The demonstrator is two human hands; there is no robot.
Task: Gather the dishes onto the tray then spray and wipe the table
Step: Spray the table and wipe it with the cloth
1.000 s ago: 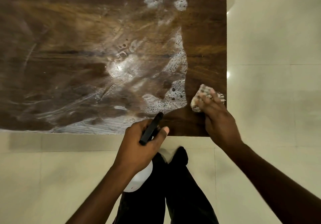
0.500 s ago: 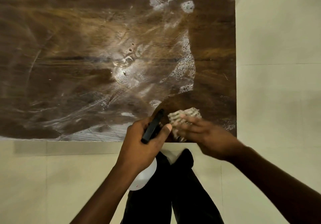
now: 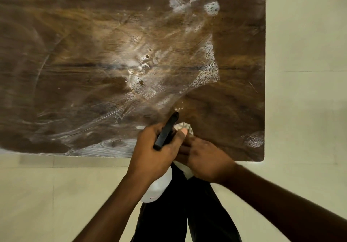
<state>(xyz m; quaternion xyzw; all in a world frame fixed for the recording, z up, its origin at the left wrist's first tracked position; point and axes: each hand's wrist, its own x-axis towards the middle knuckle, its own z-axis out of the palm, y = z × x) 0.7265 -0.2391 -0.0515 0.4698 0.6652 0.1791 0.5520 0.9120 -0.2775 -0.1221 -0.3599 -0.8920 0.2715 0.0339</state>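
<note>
While my left hand [image 3: 155, 148] grips the spray bottle [image 3: 159, 185] by its neck, the black nozzle [image 3: 170, 127] pointing forward over the table [image 3: 75, 63], my right hand [image 3: 204, 157] lies touching it on the right side. The cloth [image 3: 185, 126] shows just beyond its fingertips. Those fingers are hidden under my left thumb, so I cannot tell whether they press flat or pinch the cloth. Risk, as I judge it: the hands are crowded, so a trigger squeeze may wet the cloth rather than the wood, and a leftward sweep may knock the bottle. Foam streaks [image 3: 208, 71] lie ahead of both hands. The table's near edge runs under my wrists and its corner lies right of the right hand. Open room extends forward and left. No tray or dishes are in view.
</note>
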